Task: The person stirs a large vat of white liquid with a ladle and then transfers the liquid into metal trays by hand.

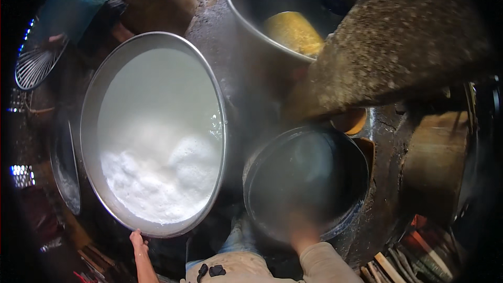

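Note:
A large round metal basin (pixel 221 126) stands at the left, filled with milky white liquid (pixel 152 89) and thick foam toward its near side. My left hand (pixel 138 240) is at the basin's near rim, its fingers closed on the edge. To the right is a dark round pot (pixel 361 178), clouded by steam. Over this pot's near side reaches my right hand (pixel 304 225), blurred by the steam. Its fingers are hidden, so whether it holds anything does not show.
A big metal vat (pixel 230 0) with a yellow container (pixel 296 31) inside stands at the far side. A rough slab (pixel 398 42) juts in from the right. Firewood (pixel 398 267) lies at lower right. Another person in teal (pixel 68 5) is at upper left, near a slatted basket (pixel 39 65).

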Tool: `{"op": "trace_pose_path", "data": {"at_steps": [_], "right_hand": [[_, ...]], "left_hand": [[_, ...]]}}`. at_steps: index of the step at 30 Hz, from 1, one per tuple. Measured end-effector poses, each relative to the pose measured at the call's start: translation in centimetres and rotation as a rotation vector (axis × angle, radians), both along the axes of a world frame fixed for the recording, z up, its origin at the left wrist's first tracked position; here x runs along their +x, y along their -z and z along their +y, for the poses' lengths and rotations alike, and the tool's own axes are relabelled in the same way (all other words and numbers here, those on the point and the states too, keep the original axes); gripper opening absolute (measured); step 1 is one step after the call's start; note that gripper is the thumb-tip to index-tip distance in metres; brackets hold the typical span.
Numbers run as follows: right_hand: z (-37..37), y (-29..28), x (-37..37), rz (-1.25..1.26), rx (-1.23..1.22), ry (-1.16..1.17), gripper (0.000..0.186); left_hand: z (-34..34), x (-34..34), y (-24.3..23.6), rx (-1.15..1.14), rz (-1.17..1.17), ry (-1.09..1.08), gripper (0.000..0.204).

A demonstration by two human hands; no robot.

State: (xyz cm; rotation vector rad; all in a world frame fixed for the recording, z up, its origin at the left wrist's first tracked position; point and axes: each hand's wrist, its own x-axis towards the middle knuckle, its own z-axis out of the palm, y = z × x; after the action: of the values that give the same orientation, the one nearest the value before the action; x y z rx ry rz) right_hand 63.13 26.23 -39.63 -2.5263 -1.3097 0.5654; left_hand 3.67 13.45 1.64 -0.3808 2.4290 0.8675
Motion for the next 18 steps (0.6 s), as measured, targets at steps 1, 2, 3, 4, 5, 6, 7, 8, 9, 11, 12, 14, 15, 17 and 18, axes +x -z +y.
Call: {"op": "trace_pose_path", "data": {"at_steps": [1, 2, 3, 4, 5, 6, 7, 8, 9, 11, 12, 14, 15, 17, 18], "right_hand": [[-0.1, 0.6, -0.6, 0.013, -0.015, -0.036, 0.022], [-0.4, 1.0, -1.2, 0.077, -0.019, -0.165, 0.019], [-0.7, 0.6, -1.6, 0.135, -0.022, -0.278, 0.017], [-0.6, -0.1, -2.0, 0.192, -0.018, -0.396, 0.015], [-0.5, -1.0, -2.2, 0.244, -0.01, -0.501, 0.013], [-0.2, -2.4, -2.4, 0.3, -0.009, -0.633, 0.01], [0.9, -5.4, -2.8, 0.31, -0.014, -0.674, 0.01], [2.5, -9.2, -3.3, 0.741, -0.271, -0.307, 0.008], [3.7, -11.7, -3.2, 1.122, -0.503, 0.15, 0.009], [3.2, -11.9, -2.2, 1.182, -0.535, 0.269, 0.01], [3.4, -12.9, -2.1, 1.243, -0.585, 0.384, 0.011], [5.2, -17.6, -1.4, 1.161, -0.607, 0.288, 0.012], [6.1, -20.0, -1.4, 1.084, -0.632, 0.22, 0.013], [5.3, -21.4, 0.0, 1.063, -0.639, 0.232, 0.014], [4.9, -21.7, 0.8, 1.061, -0.644, 0.261, 0.014]], "left_hand": [[-1.0, 0.2, 0.0, 0.009, 0.017, -0.018, 0.007], [-1.4, 0.3, 0.1, -0.003, 0.027, -0.042, 0.007], [-1.5, 0.0, 0.6, 0.006, 0.032, -0.026, 0.007], [-1.4, 0.1, 0.8, 0.023, 0.036, -0.015, 0.006], [-0.7, 0.1, 1.2, -0.005, 0.035, -0.029, 0.005], [-1.5, 0.4, 1.2, -0.007, 0.034, -0.058, 0.005], [-3.5, 1.0, 0.8, -0.003, 0.05, -0.088, 0.005], [-6.0, 1.9, 0.1, 0.005, 0.071, -0.125, 0.004], [-5.3, 1.4, 0.3, 0.013, 0.062, -0.126, 0.005], [-4.2, 0.4, 0.5, 0.041, 0.044, -0.111, 0.006], [-4.0, 0.0, 0.5, 0.058, 0.033, -0.108, 0.006], [-4.7, 0.3, 0.9, 0.062, 0.026, -0.124, 0.006], [-4.4, 0.2, 1.5, 0.049, 0.021, -0.12, 0.007], [-4.6, 0.1, 1.0, 0.079, 0.018, -0.115, 0.007], [-3.9, -0.2, 1.1, 0.102, 0.028, -0.089, 0.006]]}}
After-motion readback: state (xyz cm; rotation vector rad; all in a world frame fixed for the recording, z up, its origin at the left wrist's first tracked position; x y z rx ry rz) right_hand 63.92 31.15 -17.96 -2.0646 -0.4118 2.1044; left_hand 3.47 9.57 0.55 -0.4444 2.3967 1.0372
